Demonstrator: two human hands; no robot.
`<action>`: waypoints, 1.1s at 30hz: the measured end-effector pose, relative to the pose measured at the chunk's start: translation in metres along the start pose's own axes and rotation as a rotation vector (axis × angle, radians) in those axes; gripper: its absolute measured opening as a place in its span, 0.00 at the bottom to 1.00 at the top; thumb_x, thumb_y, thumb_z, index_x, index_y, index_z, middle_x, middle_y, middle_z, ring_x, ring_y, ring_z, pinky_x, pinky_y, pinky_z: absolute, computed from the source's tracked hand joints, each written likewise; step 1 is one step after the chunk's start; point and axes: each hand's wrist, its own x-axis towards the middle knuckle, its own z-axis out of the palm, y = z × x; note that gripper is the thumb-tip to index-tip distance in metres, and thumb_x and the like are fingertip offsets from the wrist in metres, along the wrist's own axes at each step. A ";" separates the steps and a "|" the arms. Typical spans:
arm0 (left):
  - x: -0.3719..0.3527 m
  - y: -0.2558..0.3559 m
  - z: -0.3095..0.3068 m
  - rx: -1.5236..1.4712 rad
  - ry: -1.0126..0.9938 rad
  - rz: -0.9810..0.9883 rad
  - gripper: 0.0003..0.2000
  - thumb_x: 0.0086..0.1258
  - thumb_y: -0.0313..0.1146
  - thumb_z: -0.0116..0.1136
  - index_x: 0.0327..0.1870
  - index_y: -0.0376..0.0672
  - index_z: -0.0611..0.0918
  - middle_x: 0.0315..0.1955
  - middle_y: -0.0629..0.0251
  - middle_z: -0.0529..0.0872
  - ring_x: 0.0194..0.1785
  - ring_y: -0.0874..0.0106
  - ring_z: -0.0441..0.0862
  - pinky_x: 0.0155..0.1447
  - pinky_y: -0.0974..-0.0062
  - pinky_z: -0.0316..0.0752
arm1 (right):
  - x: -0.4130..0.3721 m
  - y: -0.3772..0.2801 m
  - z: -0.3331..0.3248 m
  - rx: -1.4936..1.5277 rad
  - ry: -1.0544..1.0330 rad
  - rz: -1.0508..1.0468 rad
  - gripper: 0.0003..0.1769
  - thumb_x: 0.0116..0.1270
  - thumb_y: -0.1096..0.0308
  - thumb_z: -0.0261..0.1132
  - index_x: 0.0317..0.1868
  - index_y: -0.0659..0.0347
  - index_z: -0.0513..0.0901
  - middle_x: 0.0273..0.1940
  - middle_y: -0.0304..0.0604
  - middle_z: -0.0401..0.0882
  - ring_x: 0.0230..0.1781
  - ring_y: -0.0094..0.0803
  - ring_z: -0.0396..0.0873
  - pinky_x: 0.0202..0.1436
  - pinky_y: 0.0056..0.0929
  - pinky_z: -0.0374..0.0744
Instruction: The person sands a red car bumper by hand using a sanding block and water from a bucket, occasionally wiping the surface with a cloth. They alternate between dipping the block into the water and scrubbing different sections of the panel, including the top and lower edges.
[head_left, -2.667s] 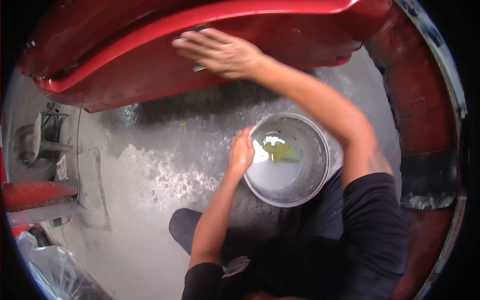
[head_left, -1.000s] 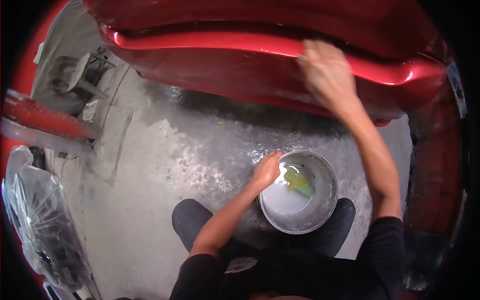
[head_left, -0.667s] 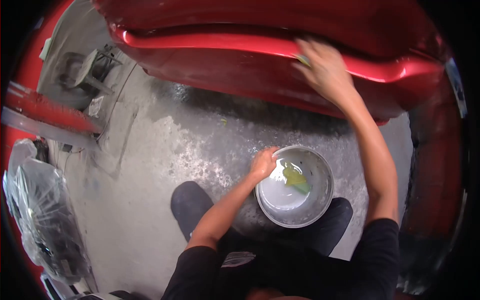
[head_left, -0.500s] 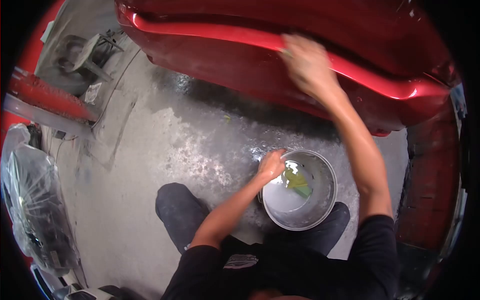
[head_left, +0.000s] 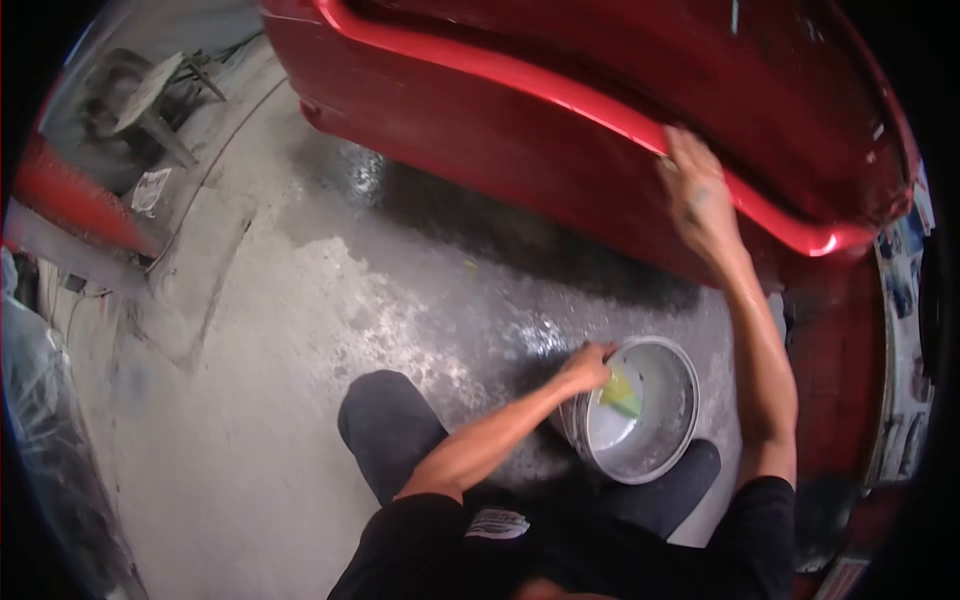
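My right hand [head_left: 699, 192] presses against the bright raised ridge of a red car body panel [head_left: 480, 135]. Its fingers lie close together over the ridge, and a small edge of something shows by the thumb, too little to name. My left hand [head_left: 586, 369] is closed on the near-left rim of a metal bucket [head_left: 679, 425], which leans slightly between my knees. Inside it are some whitish water [head_left: 607, 430], a crumpled yellow-green piece [head_left: 614, 388] and a green pad [head_left: 627, 405].
Wet concrete floor [head_left: 400, 230] lies under the panel. On the far left stand a small stool [head_left: 155, 100], a tire [head_left: 100, 110] and a red post [head_left: 85, 195]. Clear plastic sheeting [head_left: 45, 400] covers something at the left edge.
My right hand has moved rightward and down along the ridge. The view has shifted, and the bucket, still in my left hand, looks more tilted.
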 end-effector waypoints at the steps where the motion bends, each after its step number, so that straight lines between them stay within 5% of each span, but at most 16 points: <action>1: -0.003 -0.004 -0.004 0.062 0.073 0.039 0.34 0.67 0.31 0.62 0.80 0.53 0.79 0.70 0.47 0.84 0.75 0.53 0.80 0.78 0.61 0.74 | 0.040 -0.044 0.011 0.120 0.027 -0.023 0.27 0.85 0.58 0.60 0.74 0.69 0.78 0.73 0.66 0.79 0.76 0.60 0.75 0.81 0.52 0.72; 4: -0.004 -0.052 -0.002 0.154 0.200 0.126 0.33 0.69 0.33 0.60 0.80 0.50 0.78 0.67 0.40 0.85 0.73 0.50 0.82 0.75 0.58 0.76 | 0.167 -0.178 0.065 0.192 0.091 -0.377 0.28 0.86 0.56 0.57 0.72 0.70 0.79 0.74 0.64 0.78 0.76 0.61 0.75 0.82 0.54 0.72; 6: -0.014 -0.065 -0.017 0.104 0.242 0.171 0.35 0.65 0.29 0.59 0.79 0.52 0.79 0.65 0.38 0.86 0.71 0.48 0.83 0.77 0.57 0.75 | 0.221 -0.268 0.086 0.227 0.148 -0.272 0.33 0.85 0.53 0.57 0.77 0.73 0.72 0.74 0.69 0.76 0.77 0.63 0.73 0.83 0.56 0.71; 10: -0.072 -0.056 -0.092 -0.006 0.250 0.042 0.35 0.64 0.29 0.59 0.78 0.50 0.80 0.62 0.43 0.89 0.65 0.49 0.88 0.73 0.60 0.79 | 0.198 -0.205 0.077 0.345 0.080 -0.486 0.35 0.80 0.64 0.66 0.79 0.75 0.67 0.80 0.69 0.66 0.82 0.61 0.68 0.85 0.55 0.67; 12: -0.099 -0.046 -0.131 -0.023 0.320 -0.019 0.33 0.65 0.29 0.58 0.76 0.53 0.82 0.60 0.43 0.90 0.65 0.48 0.88 0.70 0.59 0.80 | 0.145 -0.185 0.044 0.082 0.065 -0.279 0.35 0.76 0.71 0.70 0.78 0.76 0.69 0.77 0.70 0.71 0.78 0.63 0.72 0.82 0.55 0.71; 15: -0.107 -0.071 -0.180 -0.063 0.373 0.032 0.32 0.64 0.29 0.57 0.74 0.53 0.84 0.59 0.43 0.90 0.64 0.48 0.88 0.70 0.58 0.80 | 0.154 -0.223 0.054 0.037 0.164 -0.225 0.30 0.78 0.71 0.61 0.75 0.76 0.71 0.72 0.74 0.75 0.74 0.69 0.75 0.79 0.59 0.72; 17: -0.107 -0.075 -0.211 -0.069 0.398 0.057 0.30 0.64 0.30 0.57 0.71 0.51 0.87 0.60 0.44 0.90 0.64 0.48 0.87 0.70 0.56 0.80 | 0.221 -0.281 0.088 0.200 0.289 -0.432 0.31 0.77 0.69 0.61 0.74 0.82 0.69 0.73 0.77 0.72 0.75 0.69 0.73 0.78 0.59 0.74; 20: -0.097 -0.102 -0.222 0.013 0.545 0.107 0.27 0.63 0.32 0.58 0.67 0.51 0.89 0.61 0.46 0.89 0.65 0.48 0.87 0.71 0.55 0.80 | 0.308 -0.363 0.106 0.193 0.379 -0.260 0.35 0.70 0.74 0.60 0.75 0.85 0.66 0.75 0.80 0.68 0.75 0.72 0.72 0.79 0.59 0.72; 24: -0.116 -0.085 -0.235 0.082 0.525 0.106 0.25 0.64 0.34 0.58 0.65 0.52 0.90 0.58 0.47 0.89 0.63 0.48 0.87 0.69 0.53 0.81 | 0.304 -0.341 0.104 0.197 0.361 -0.524 0.38 0.74 0.70 0.60 0.78 0.83 0.64 0.80 0.81 0.60 0.80 0.74 0.65 0.83 0.60 0.68; 27: -0.104 -0.095 -0.238 0.097 0.512 0.114 0.25 0.65 0.34 0.59 0.66 0.52 0.89 0.58 0.47 0.89 0.62 0.47 0.87 0.68 0.52 0.81 | 0.329 -0.340 0.104 -0.165 0.361 -0.694 0.38 0.81 0.58 0.60 0.78 0.83 0.65 0.80 0.81 0.58 0.82 0.76 0.60 0.84 0.64 0.66; 30: -0.108 -0.094 -0.235 0.074 0.517 0.115 0.27 0.65 0.33 0.59 0.68 0.53 0.88 0.60 0.44 0.88 0.63 0.46 0.86 0.69 0.51 0.81 | 0.399 -0.360 0.089 -0.083 0.338 -0.467 0.38 0.88 0.50 0.49 0.78 0.79 0.67 0.82 0.72 0.63 0.84 0.64 0.62 0.89 0.55 0.60; 33: -0.118 -0.091 -0.232 0.047 0.485 0.093 0.27 0.66 0.34 0.58 0.69 0.52 0.87 0.63 0.44 0.87 0.66 0.47 0.85 0.72 0.53 0.80 | 0.384 -0.359 0.090 -0.043 0.364 -0.501 0.38 0.86 0.53 0.54 0.78 0.81 0.65 0.79 0.79 0.62 0.82 0.72 0.62 0.87 0.58 0.63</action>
